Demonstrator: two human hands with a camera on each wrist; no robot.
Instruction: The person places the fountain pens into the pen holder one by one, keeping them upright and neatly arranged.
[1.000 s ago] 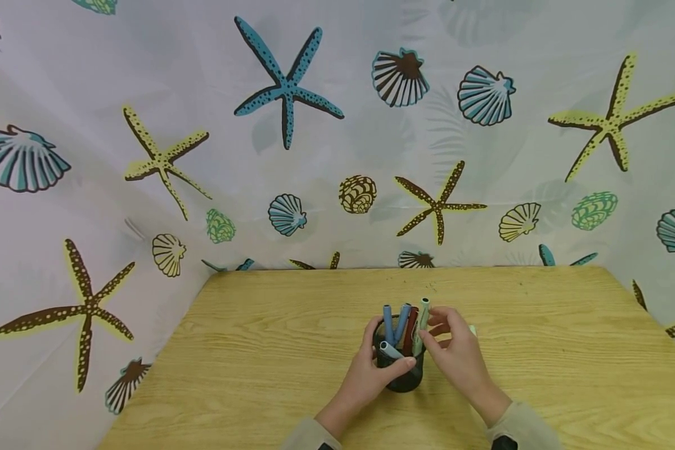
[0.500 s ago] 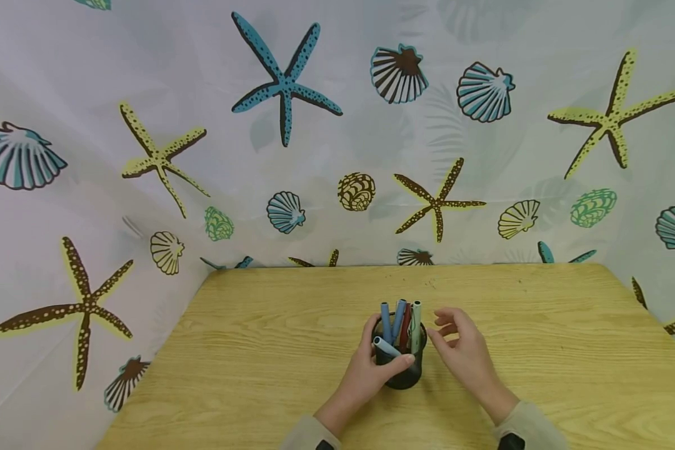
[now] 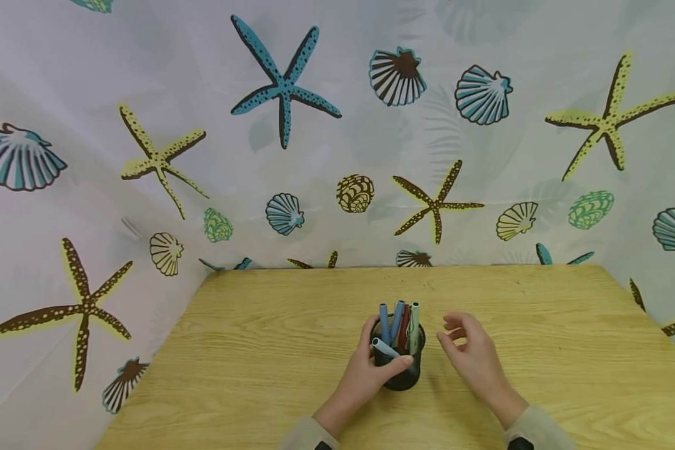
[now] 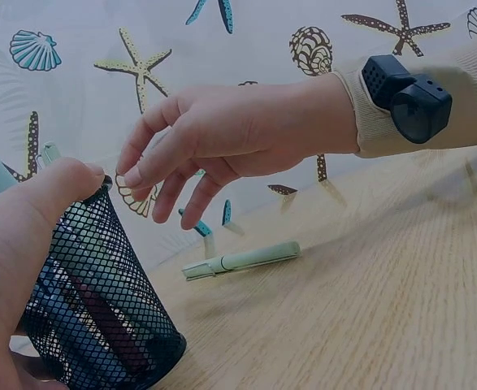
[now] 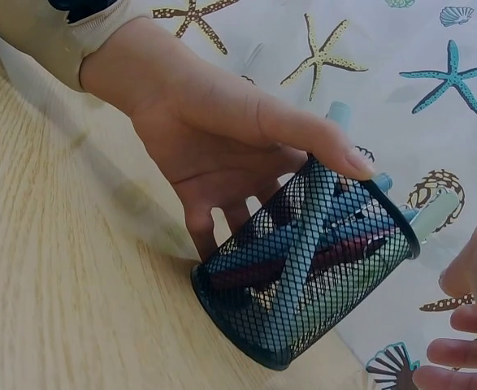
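My left hand (image 3: 362, 372) grips a black mesh pen holder (image 3: 403, 377) that stands on the table, its thumb over the near rim. Several capped pens fill the holder: two blue pens, a dark red pen (image 3: 404, 331), a pale green pen (image 3: 415, 325) at the right, and a light blue pen (image 3: 384, 347) leaning low toward the near left. To the right of the holder and apart from it, my right hand (image 3: 475, 359) hovers with loosely bent fingers and holds nothing. Another pale green pen (image 4: 242, 260) lies on the table in the left wrist view, hidden behind the right hand in the head view.
The light wooden table (image 3: 247, 350) spreads out to both sides of the holder. Behind and beside it hangs a white curtain (image 3: 337, 137) printed with starfish and shells.
My right hand has let go of the pale green pen, which now stands in the holder, and has drawn back to the right. The left hand keeps its grip on the holder.
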